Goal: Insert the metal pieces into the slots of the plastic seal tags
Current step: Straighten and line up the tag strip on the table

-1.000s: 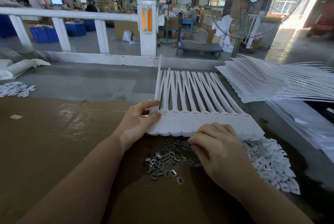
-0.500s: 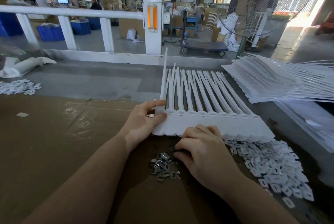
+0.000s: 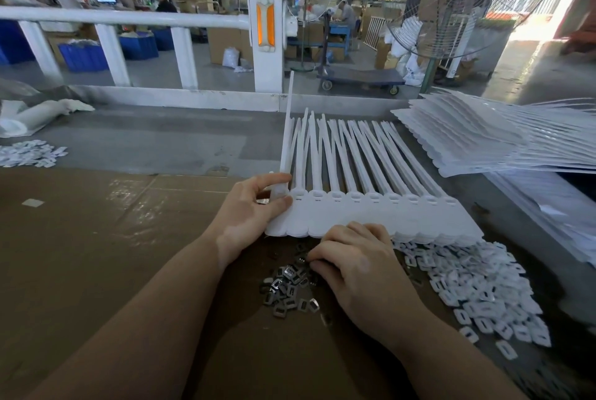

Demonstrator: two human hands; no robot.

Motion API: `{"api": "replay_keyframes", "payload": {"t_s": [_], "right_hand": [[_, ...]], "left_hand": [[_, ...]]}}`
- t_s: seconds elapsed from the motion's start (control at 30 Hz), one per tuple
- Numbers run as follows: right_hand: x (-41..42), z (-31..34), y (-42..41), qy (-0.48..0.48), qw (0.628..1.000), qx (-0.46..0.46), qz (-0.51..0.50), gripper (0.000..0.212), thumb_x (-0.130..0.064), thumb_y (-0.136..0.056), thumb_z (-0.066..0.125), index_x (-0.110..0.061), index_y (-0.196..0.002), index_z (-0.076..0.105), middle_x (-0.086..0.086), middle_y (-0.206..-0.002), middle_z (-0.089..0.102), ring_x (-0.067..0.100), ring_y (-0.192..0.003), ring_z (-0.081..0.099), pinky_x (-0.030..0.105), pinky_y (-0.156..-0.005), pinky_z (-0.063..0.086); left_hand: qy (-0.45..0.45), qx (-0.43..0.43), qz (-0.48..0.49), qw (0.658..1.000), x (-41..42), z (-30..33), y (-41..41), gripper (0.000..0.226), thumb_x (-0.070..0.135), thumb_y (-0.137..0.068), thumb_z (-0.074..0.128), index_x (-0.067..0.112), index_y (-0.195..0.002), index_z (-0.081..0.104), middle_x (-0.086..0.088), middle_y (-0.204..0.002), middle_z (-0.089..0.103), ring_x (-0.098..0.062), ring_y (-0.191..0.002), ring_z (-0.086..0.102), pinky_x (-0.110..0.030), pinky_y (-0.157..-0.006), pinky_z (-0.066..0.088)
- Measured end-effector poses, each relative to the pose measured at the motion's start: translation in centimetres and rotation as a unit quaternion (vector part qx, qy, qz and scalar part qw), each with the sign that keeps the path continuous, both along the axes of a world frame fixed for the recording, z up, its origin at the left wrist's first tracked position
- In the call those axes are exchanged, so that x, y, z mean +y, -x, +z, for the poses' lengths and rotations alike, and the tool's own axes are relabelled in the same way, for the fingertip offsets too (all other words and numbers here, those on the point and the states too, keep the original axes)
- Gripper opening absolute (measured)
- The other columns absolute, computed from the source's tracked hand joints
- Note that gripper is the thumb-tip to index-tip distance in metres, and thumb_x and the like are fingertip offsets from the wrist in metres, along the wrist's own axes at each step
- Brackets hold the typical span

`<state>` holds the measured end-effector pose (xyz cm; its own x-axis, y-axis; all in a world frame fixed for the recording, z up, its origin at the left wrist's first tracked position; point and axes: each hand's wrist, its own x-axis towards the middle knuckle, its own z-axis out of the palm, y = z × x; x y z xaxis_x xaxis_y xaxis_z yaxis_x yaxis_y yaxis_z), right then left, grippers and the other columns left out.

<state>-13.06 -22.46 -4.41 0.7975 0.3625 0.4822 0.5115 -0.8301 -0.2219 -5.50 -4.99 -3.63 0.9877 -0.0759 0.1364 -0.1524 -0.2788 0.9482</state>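
Cardboard is covering the tabletop [image 3: 96,254] where you are working. The seal tags [image 3: 371,215] are lying mid-tabletop; your left hand [image 3: 254,209] is pinching the end tag. Your right hand [image 3: 351,264] is curling its fingers into the metal pieces [image 3: 287,290], probably picking one; whether one is caught I cannot tell. Next you are needing to seat it squarely in a slot.

The seal tags [image 3: 371,215] are plain white, like the stacked sheets [image 3: 483,141]. The metal pieces [image 3: 287,290] shine silver-grey. White plastic caps [image 3: 477,296] show dark slots. The surface [image 3: 80,238] is brown cardboard over grey. Blue crates [image 3: 84,56] sit behind a white railing [image 3: 129,17].
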Motion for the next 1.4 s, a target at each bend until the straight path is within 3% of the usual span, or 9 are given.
{"api": "replay_keyframes", "payload": {"t_s": [0.43,0.63,0.9,1.13,1.4], "right_hand": [[0.46,0.03,0.22,0.047,0.999,-0.011,-0.017,0.024,-0.033,-0.088,0.049,-0.028,-0.098,0.070,-0.008,-0.086,0.061,0.013,-0.080,0.057,0.032,-0.078,0.041],[0.52,-0.12,0.31,0.048,0.999,-0.006,-0.017,0.018,-0.032,-0.084,0.055,-0.027,-0.091,0.071,-0.007,-0.085,0.060,0.014,-0.081,0.057,0.033,-0.079,0.040],[0.37,-0.18,0.13,0.025,1.000,0.000,-0.011,0.012,-0.026,-0.084,0.055,-0.024,-0.082,0.066,-0.009,-0.085,0.059,0.012,-0.081,0.055,0.027,-0.081,0.027],[0.22,-0.08,0.14,0.017,1.000,0.000,-0.007,0.021,-0.029,-0.088,0.052,-0.024,-0.092,0.071,-0.008,-0.088,0.062,0.011,-0.083,0.056,0.029,-0.082,0.033],[0.28,-0.14,0.15,0.017,1.000,-0.003,0.000,0.012,-0.030,-0.081,0.058,-0.024,-0.082,0.068,-0.009,-0.085,0.060,0.013,-0.081,0.057,0.029,-0.083,0.031]], "left_hand": [[-0.015,-0.006,-0.001,1.000,0.09,-0.12,-0.13,0.031,0.020,-0.087,0.065,0.028,-0.117,0.064,0.004,-0.119,0.061,-0.009,-0.113,0.054,-0.038,-0.102,0.043],[-0.041,-0.014,0.002,0.999,0.15,-0.22,-0.15,0.032,0.024,-0.087,0.065,0.032,-0.118,0.063,0.008,-0.125,0.058,-0.007,-0.114,0.052,-0.036,-0.104,0.041],[-0.037,-0.018,0.001,0.999,0.17,-0.31,-0.21,0.032,0.023,-0.086,0.066,0.032,-0.117,0.064,0.010,-0.125,0.058,-0.009,-0.114,0.053,-0.040,-0.104,0.041],[-0.032,-0.014,0.001,0.999,0.14,-0.24,-0.16,0.032,0.022,-0.086,0.066,0.031,-0.117,0.064,0.007,-0.124,0.058,-0.009,-0.114,0.053,-0.039,-0.103,0.042],[-0.035,-0.014,-0.003,0.999,0.20,-0.12,-0.02,0.034,0.023,-0.086,0.066,0.034,-0.118,0.062,0.007,-0.121,0.059,-0.010,-0.113,0.053,-0.039,-0.104,0.041]]}}
